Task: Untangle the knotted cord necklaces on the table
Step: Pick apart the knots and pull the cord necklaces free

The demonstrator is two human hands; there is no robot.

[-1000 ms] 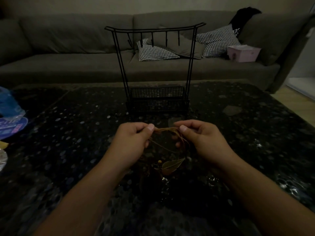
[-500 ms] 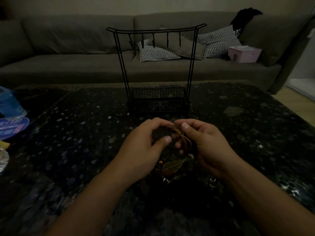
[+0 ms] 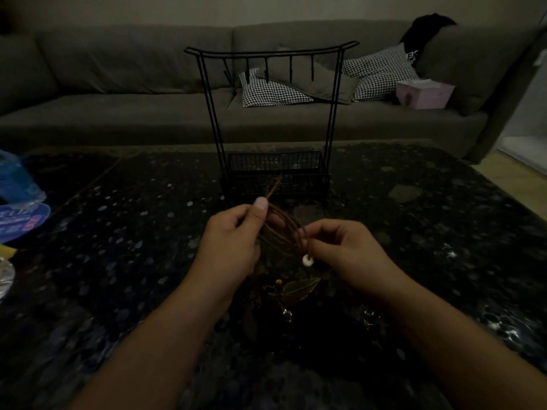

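**A:** What does the room look like?

**B:** It is dim. There is a big black table (image 3: pixel 124 261) with pale speckles all over it. Behind it is a long grey sofa (image 3: pixel 133 93) with two checked cushions (image 3: pixel 270 91), a grey cushion between them, and a pink tissue box (image 3: pixel 424 94) with a tissue poking out.

**A:** Is anything standing on the table?

**B:** A black wire jewellery stand (image 3: pixel 273 119) with hooks along its top bar. It has a wire basket (image 3: pixel 275 174) at the bottom (too dark to tell what is inside). At the far left edge there is a blue plastic bag (image 3: pixel 16 180).

**A:** Where are the cord necklaces (image 3: pixel 285 232)?

**B:** Held up above the table, in front of the stand, as a bundle of brown loops between both hands. The left hand (image 3: pixel 229 250) pinches the cords with its thumb and fingers, and one end sticks up past the thumb. The right hand (image 3: pixel 347 253) pinches the other side, fingers curled. A white ring bead (image 3: pixel 307 260) hangs just under it. A leaf pendant (image 3: pixel 300 287) and a small yellow bead (image 3: pixel 278 281) lie lower, near the table.
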